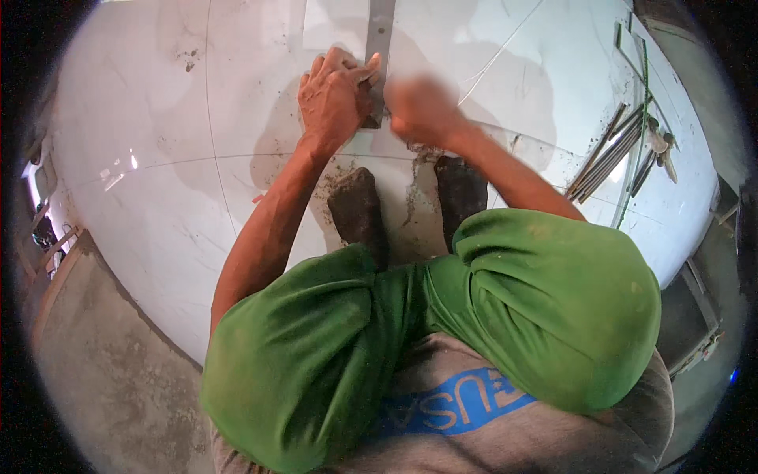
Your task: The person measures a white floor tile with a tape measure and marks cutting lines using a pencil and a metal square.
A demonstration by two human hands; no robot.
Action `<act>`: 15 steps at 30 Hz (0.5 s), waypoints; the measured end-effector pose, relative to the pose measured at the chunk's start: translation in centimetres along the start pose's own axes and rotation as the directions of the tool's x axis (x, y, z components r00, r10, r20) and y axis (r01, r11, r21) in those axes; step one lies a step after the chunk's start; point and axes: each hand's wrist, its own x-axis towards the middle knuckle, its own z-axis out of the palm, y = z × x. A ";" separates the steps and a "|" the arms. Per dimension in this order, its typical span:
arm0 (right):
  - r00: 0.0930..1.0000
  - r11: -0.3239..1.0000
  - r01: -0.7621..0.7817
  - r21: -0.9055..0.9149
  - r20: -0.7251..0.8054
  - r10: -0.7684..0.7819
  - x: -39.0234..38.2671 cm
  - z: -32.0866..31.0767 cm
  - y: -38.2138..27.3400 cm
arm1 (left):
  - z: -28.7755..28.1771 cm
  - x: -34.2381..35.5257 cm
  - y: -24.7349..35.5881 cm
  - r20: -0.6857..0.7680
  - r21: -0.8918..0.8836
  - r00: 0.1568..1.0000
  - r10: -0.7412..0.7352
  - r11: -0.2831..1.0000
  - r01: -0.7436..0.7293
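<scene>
My left hand (335,99) presses down at the left edge of a long flat grey bar (380,31), fingers bent but apart and thumb reaching across it. The bar runs away from me over a large white tile sheet (260,79), its near end beside my left wrist. Just right of the bar is my right hand (426,110), smeared by motion at the top. It looks curled into a fist; anything inside it is hidden.
My dark-covered feet (359,209) stand on the white surface, with crumbs of dirt around them. Several thin rods or strips (612,158) lie to the right, beside a green rod (645,79). Grey concrete (118,355) lies beyond the surface at lower left.
</scene>
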 end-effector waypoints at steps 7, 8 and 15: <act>0.967 0.954 -0.076 0.289 0.256 -0.001 -4.5 -0.2 -4.3 | -0.8 -1.4 -0.2 0.021 0.046 0.998 -0.054 0.998 0.053; 0.960 0.955 -0.079 0.286 0.280 -0.004 -4.6 -0.5 -3.9 | -0.4 -1.9 0.2 0.001 0.045 0.998 -0.058 0.997 0.058; 0.972 0.938 -0.189 0.290 0.192 0.137 -10.1 -0.2 -0.8 | -0.3 -6.0 1.3 -0.067 0.160 0.995 -0.077 0.983 0.087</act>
